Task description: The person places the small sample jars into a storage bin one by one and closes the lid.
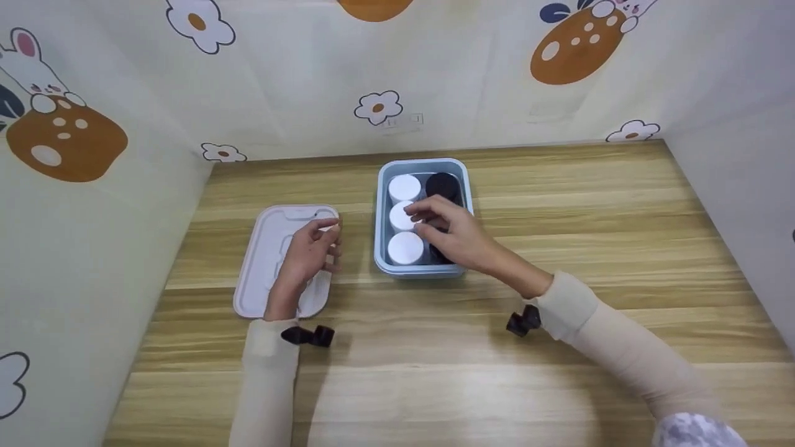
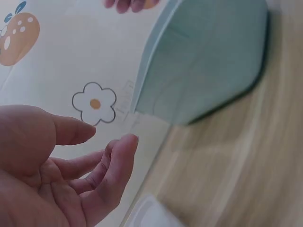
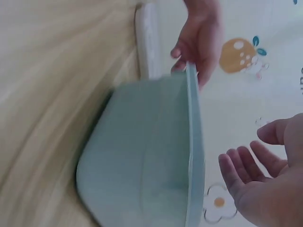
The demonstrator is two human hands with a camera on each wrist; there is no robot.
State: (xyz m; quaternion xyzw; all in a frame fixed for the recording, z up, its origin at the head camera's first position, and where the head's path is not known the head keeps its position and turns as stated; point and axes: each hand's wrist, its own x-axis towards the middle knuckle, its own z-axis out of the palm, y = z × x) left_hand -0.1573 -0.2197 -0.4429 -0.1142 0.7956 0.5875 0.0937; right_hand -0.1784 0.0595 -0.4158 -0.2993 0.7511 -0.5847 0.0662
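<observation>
Right hand (image 1: 456,233) hovers over the blue box (image 1: 380,205), fingers loosely spread above the middle white jar (image 1: 400,216), gripping nothing. Best to lower straight and pinch that cap squarely. Left hand (image 1: 310,248) rests relaxed on the lid (image 1: 264,248) beneath it, on the surface (image 1: 559,372).

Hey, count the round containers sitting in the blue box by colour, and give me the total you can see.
White round containers: 3
Black round containers: 2 visible, one mostly hidden under the right hand
Total in the blue box: 5 visible
</observation>
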